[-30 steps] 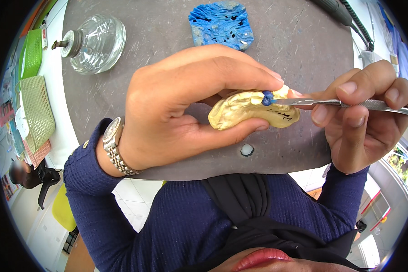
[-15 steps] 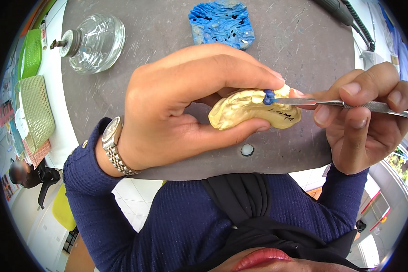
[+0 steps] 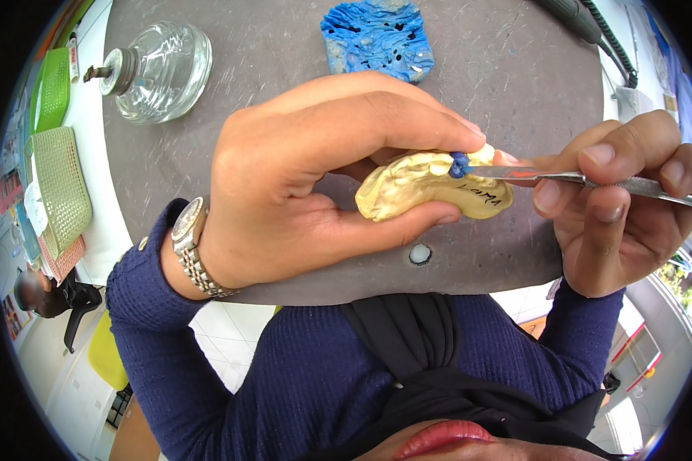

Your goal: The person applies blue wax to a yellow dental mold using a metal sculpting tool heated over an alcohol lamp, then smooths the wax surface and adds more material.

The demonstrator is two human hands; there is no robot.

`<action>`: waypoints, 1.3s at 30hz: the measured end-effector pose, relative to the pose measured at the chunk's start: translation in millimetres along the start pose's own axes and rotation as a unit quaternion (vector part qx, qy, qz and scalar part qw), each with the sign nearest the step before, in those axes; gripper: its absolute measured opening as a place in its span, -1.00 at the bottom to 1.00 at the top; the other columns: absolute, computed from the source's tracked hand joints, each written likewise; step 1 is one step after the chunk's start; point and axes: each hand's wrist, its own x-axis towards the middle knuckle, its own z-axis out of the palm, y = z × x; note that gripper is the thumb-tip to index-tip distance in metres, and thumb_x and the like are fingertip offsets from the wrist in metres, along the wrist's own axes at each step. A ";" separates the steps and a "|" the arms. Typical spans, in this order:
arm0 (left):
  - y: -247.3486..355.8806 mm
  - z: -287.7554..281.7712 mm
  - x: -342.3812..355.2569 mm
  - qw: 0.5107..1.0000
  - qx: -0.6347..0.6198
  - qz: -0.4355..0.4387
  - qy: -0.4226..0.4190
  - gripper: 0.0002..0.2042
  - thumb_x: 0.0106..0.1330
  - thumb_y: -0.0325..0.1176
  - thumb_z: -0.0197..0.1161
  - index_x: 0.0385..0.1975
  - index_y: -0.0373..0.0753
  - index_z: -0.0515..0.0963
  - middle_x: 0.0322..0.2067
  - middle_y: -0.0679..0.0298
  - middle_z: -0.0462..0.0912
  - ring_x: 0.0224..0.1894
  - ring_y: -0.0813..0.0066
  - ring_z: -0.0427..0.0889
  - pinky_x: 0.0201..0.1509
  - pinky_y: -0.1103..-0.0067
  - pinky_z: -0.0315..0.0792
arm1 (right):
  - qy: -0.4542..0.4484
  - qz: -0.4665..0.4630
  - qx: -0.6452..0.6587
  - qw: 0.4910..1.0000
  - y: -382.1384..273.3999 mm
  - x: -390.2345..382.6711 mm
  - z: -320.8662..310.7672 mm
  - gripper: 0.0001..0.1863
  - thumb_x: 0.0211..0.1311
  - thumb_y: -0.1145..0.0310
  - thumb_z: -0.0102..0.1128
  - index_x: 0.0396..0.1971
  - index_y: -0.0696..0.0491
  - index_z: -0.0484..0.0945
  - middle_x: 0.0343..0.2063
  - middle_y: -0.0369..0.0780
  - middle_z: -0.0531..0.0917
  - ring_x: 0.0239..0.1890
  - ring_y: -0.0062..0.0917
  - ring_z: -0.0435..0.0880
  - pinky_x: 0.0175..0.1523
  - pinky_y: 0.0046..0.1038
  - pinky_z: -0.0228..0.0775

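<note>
Between the thumb and fingers of my left hand (image 3: 300, 169) is a yellow plaster dental model (image 3: 415, 192), held above the grey board. One tooth on it is built up in dark blue wax (image 3: 459, 164). My right hand (image 3: 623, 200) grips a slim metal wax carver (image 3: 569, 176) by its knurled handle, pencil fashion. The carver's flat blade points left, its tip touching the blue wax. A fingertip of my right hand rests close to the model's right end. Dark handwriting marks the model's side.
A glass spirit burner (image 3: 165, 73) with a dark wick stands at the back left. Behind my left hand lies a crumpled blue wax block (image 3: 378, 40). A black corded handpiece (image 3: 565, 17) is at the back right. Woven baskets (image 3: 61, 184) line the left side. The grey board (image 3: 484, 261) has a small round hole.
The model has shifted very slightly to the right in my left hand. The carver's blade stays at the blue wax, with only a tiny shift in its angle.
</note>
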 end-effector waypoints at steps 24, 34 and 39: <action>0.0 -1.3 0.6 1.000 0.002 0.002 -0.008 -0.54 -0.14 -0.58 0.50 -0.15 -0.40 0.54 -0.15 0.00 0.59 -0.07 0.24 0.63 -0.01 0.51 0.53 | -0.003 0.002 -0.001 1.000 0.3 -1.6 0.0 -0.67 0.33 0.51 -0.08 0.01 0.19 0.07 -0.24 -0.15 0.43 -0.47 -0.57 0.58 -0.35 -0.50 0.68; 0.0 -1.9 1.2 1.000 0.004 0.004 -0.012 -0.53 -0.15 -0.59 0.50 -0.14 -0.40 0.54 -0.15 -0.01 0.59 -0.07 0.22 0.63 0.00 0.49 0.53 | -0.005 0.006 -0.002 1.000 0.6 -2.8 -0.1 -0.67 0.33 0.51 -0.09 0.01 0.20 0.07 -0.23 -0.15 0.43 -0.46 -0.57 0.58 -0.35 -0.49 0.68; -0.5 -2.4 0.9 1.000 0.003 0.006 -0.014 -0.53 -0.15 -0.59 0.50 -0.14 -0.41 0.54 -0.15 -0.01 0.59 -0.07 0.21 0.63 0.00 0.49 0.53 | -0.005 0.008 -0.002 1.000 1.1 -3.8 0.4 -0.67 0.34 0.51 -0.10 0.01 0.20 0.07 -0.23 -0.15 0.42 -0.45 -0.57 0.58 -0.35 -0.49 0.68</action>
